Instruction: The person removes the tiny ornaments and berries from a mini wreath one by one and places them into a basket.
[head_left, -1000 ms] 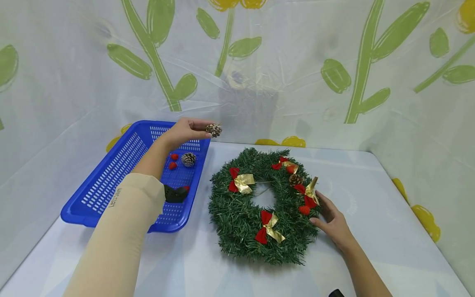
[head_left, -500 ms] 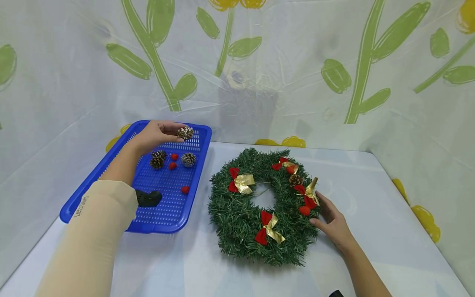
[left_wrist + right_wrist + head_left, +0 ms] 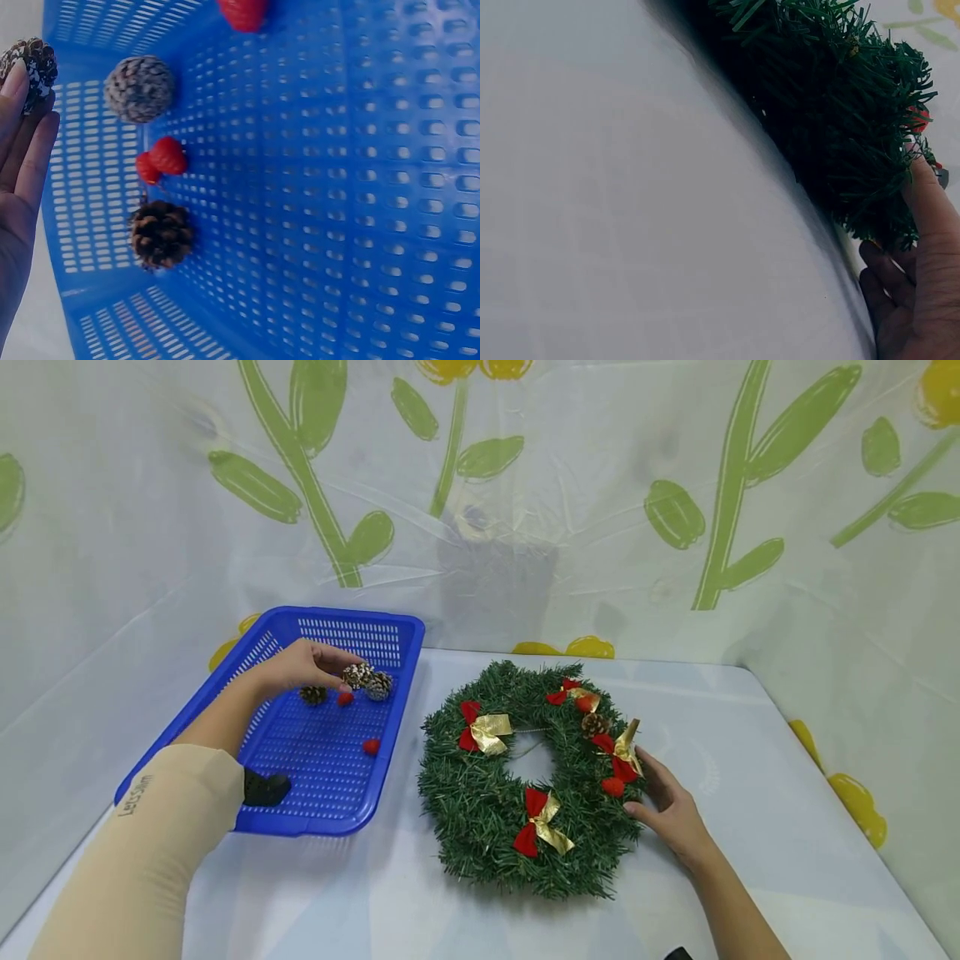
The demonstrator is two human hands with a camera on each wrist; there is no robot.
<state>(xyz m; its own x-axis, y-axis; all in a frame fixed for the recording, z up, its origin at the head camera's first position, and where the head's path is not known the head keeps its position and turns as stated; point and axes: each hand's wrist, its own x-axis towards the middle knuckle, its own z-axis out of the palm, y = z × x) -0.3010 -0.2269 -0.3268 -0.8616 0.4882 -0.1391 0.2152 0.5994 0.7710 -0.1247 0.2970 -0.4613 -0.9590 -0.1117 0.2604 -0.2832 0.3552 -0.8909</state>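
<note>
My left hand (image 3: 303,665) pinches a white-tipped pinecone (image 3: 357,675) between thumb and fingertips, over the far part of the blue basket (image 3: 397,727). Close beside it in the head view is a frosted grey pinecone (image 3: 378,687) in the basket. In the left wrist view, a brown pinecone (image 3: 161,234) and two touching red berries (image 3: 169,155) lie near it. My right hand (image 3: 675,817) grips the right edge of the green wreath (image 3: 480,802), thumb on top and fingers lower down. Red and gold bows (image 3: 542,822), a small pinecone (image 3: 596,724) and red berries (image 3: 612,787) sit on the wreath.
Another red berry (image 3: 371,747) lies near the basket's right side. The white table (image 3: 405,893) extends around both things. A flower-printed curtain (image 3: 570,543) encloses its back and sides. A black object (image 3: 678,953) shows at the bottom edge.
My left hand has carried the white-tipped pinecone leftward and then down into the basket area, near the frosted pinecone. The right hand and the wreath stay in place.
</note>
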